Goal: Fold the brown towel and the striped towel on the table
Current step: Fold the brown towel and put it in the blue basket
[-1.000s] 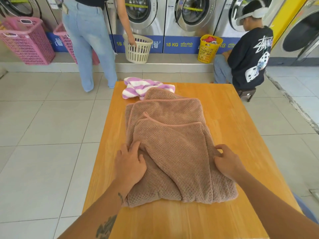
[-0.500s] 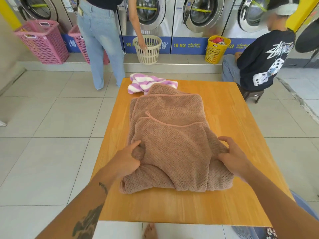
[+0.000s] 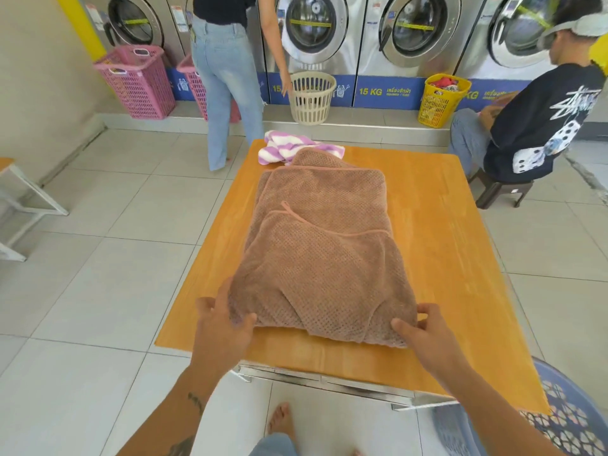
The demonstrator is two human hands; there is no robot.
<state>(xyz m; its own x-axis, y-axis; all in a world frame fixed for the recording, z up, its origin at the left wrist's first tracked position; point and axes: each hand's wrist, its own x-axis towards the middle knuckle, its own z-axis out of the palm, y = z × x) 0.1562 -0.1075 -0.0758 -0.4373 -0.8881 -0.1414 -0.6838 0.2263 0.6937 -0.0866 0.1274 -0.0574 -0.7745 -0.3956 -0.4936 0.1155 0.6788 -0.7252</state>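
The brown towel (image 3: 322,258) is plain, striped towel (image 3: 286,149) purple-white (table (image 3: 444,258) orange).

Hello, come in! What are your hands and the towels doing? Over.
The left hand and right hand grip the brown towel at its near corners. It's partly folded on the wooden table. Striped towel crumpled at far edge. Nothing blocking.

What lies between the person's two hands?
In the head view, the near end of the brown towel; the left hand and right hand each grip a corner.
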